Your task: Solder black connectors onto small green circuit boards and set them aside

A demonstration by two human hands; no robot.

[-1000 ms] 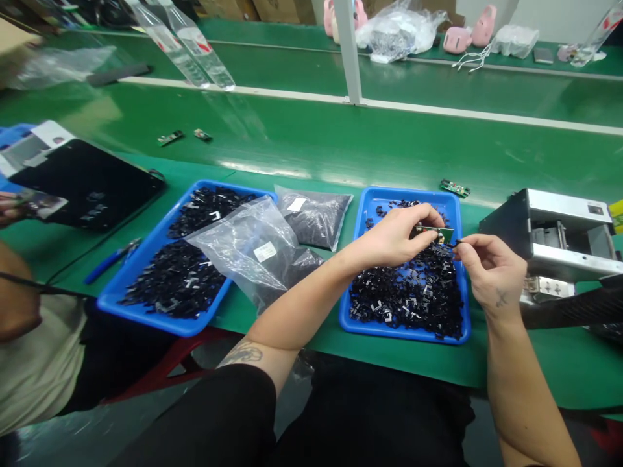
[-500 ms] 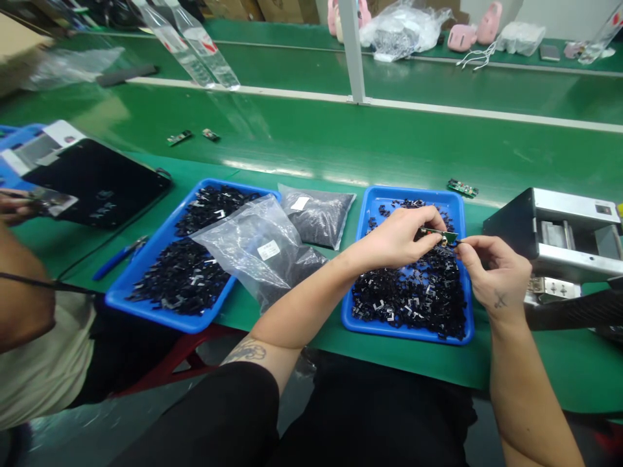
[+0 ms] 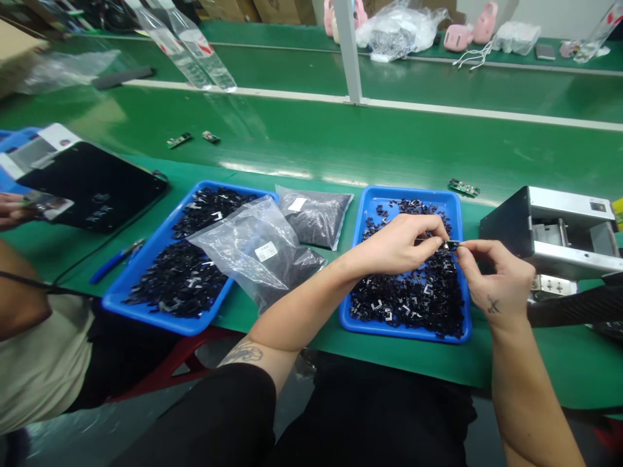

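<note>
Over the right-hand blue tray, my left hand pinches a small circuit board, seen nearly edge-on now. My right hand is closed at the board's right end, thumb and forefinger pressed on a tiny black part; the fingertips partly hide it. Many small black pieces lie loose in the tray beneath both hands, with a few shiny metal-looking ones among them. Another circuit board rests on the green surface just beyond the tray.
To the right stands a black and silver machine. Left of me are clear bags of dark parts, a second blue tray, blue-handled pliers and a co-worker's hand at another machine. Two boards lie farther back.
The circuit board has turned in my fingers: its green face showed before, and now it looks thin and dark. Both hands stay together over the tray; the view has shifted slightly.
</note>
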